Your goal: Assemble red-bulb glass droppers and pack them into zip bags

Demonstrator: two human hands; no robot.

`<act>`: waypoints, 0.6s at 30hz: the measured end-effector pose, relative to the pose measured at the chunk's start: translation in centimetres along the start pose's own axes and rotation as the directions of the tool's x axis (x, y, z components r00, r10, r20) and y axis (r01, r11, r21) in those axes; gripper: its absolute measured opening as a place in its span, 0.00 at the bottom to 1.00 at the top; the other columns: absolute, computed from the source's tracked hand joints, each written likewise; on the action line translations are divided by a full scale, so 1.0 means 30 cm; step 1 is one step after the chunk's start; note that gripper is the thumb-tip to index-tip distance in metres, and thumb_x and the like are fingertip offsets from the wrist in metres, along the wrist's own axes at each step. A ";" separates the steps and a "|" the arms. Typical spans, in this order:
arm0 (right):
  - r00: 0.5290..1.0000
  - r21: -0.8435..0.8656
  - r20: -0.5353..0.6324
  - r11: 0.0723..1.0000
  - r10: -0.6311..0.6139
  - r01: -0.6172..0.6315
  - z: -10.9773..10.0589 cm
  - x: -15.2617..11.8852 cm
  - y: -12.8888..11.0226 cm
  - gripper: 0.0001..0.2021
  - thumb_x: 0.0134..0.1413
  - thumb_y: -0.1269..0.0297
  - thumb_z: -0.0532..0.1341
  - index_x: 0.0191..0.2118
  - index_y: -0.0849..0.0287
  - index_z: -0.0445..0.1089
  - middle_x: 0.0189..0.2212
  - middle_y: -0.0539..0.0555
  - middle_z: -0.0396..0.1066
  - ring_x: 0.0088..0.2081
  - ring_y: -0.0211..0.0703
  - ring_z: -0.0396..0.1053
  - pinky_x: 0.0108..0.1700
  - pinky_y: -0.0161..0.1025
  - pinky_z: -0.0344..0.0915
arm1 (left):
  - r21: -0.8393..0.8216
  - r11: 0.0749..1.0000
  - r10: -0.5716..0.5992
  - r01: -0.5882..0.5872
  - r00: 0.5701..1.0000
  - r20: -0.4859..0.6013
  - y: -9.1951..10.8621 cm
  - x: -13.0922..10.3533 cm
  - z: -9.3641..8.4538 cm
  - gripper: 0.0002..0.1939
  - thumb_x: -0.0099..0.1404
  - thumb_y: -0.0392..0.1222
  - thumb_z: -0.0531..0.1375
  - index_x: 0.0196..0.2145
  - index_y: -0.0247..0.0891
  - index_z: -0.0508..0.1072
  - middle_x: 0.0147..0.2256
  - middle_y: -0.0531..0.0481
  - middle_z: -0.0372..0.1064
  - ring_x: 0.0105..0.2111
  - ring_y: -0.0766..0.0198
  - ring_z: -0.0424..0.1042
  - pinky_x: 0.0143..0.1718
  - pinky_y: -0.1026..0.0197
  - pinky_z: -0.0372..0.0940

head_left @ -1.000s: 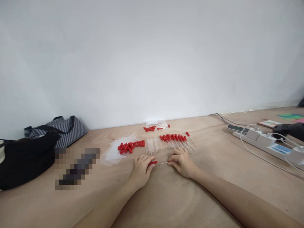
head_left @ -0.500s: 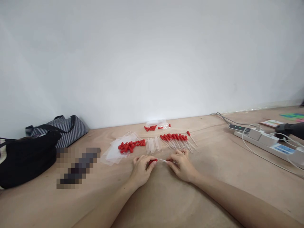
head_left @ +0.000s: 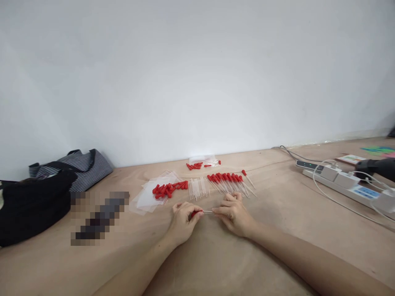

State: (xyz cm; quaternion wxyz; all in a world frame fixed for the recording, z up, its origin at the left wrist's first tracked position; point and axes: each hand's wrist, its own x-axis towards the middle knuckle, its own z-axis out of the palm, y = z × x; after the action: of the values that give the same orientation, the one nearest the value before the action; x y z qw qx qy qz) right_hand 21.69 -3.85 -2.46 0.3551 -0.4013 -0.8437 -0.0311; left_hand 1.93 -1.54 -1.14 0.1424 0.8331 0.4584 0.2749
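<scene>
My left hand (head_left: 185, 222) pinches a red rubber dropper bulb (head_left: 194, 213), most of it covered by the fingers. From the bulb's mouth a thin clear dropper tube (head_left: 207, 211) runs level to my right hand (head_left: 234, 216), whose thumb and fingertips grip it. Just beyond the hands lie a row of clear tubes (head_left: 199, 188) and, to the right, several droppers with red bulbs (head_left: 228, 177) on their tubes. One dropper (head_left: 248, 177) lies a little apart at the right end. A pile of loose red bulbs (head_left: 166, 190) rests on clear plastic bags (head_left: 148, 197) at the left.
More red bulbs (head_left: 194, 166) lie by a clear bag (head_left: 202, 159) near the wall. A striped bag (head_left: 89, 164) and black cloth item (head_left: 37, 209) are at the left, beside a pixelated object. At right stands a power strip (head_left: 348, 187) with a white cable (head_left: 336, 204).
My right hand has come slightly closer to my left, and less of the tube shows between them. The view has shifted a little.
</scene>
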 end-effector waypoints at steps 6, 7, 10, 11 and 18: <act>0.988 -0.148 -0.032 0.978 -0.154 0.147 -0.008 0.004 0.004 0.11 0.52 0.74 0.50 0.32 0.57 0.69 0.21 0.49 0.63 0.30 0.37 0.55 0.40 0.42 0.42 | 0.033 0.998 0.050 -0.049 0.998 -0.030 -0.005 -0.007 0.000 0.08 0.59 0.44 0.54 0.28 0.42 0.71 0.27 0.55 0.70 0.32 0.62 0.67 0.46 0.49 0.46; 0.988 -0.150 -0.031 0.978 -0.154 0.148 -0.009 0.005 0.004 0.11 0.51 0.74 0.50 0.32 0.57 0.69 0.21 0.49 0.63 0.30 0.37 0.54 0.40 0.42 0.42 | 0.045 0.997 0.066 -0.064 0.997 -0.035 -0.005 -0.009 -0.001 0.08 0.59 0.44 0.54 0.28 0.42 0.71 0.27 0.55 0.70 0.32 0.63 0.66 0.46 0.48 0.45; 0.992 -0.114 -0.026 0.986 -0.126 0.123 -0.008 0.008 0.000 0.11 0.51 0.74 0.50 0.31 0.57 0.68 0.22 0.49 0.64 0.31 0.37 0.55 0.40 0.42 0.43 | 0.071 0.990 0.124 -0.122 0.992 -0.031 0.001 -0.012 -0.002 0.08 0.59 0.44 0.54 0.27 0.42 0.71 0.26 0.55 0.70 0.32 0.63 0.66 0.47 0.48 0.43; 0.994 -0.091 -0.027 0.990 -0.109 0.106 -0.008 0.008 -0.002 0.10 0.51 0.74 0.50 0.31 0.57 0.68 0.22 0.49 0.64 0.31 0.37 0.55 0.40 0.42 0.43 | 0.075 0.987 0.144 -0.142 0.989 -0.027 0.004 -0.013 -0.002 0.08 0.59 0.44 0.54 0.27 0.42 0.70 0.26 0.55 0.70 0.31 0.63 0.66 0.47 0.48 0.43; 0.997 0.010 0.039 0.997 0.072 -0.072 -0.006 0.007 -0.033 0.09 0.52 0.71 0.50 0.27 0.59 0.65 0.22 0.49 0.67 0.31 0.38 0.57 0.41 0.42 0.43 | 0.109 0.972 0.212 -0.209 0.977 -0.016 0.026 -0.022 -0.003 0.10 0.60 0.44 0.52 0.26 0.40 0.69 0.24 0.54 0.69 0.30 0.64 0.66 0.48 0.49 0.44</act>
State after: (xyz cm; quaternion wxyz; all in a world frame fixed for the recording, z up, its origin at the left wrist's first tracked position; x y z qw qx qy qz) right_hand 21.00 -4.44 -1.96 0.3420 -0.4299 -0.8355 -0.0059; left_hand 2.14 -2.52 -0.91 0.0615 0.8796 0.3832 0.2750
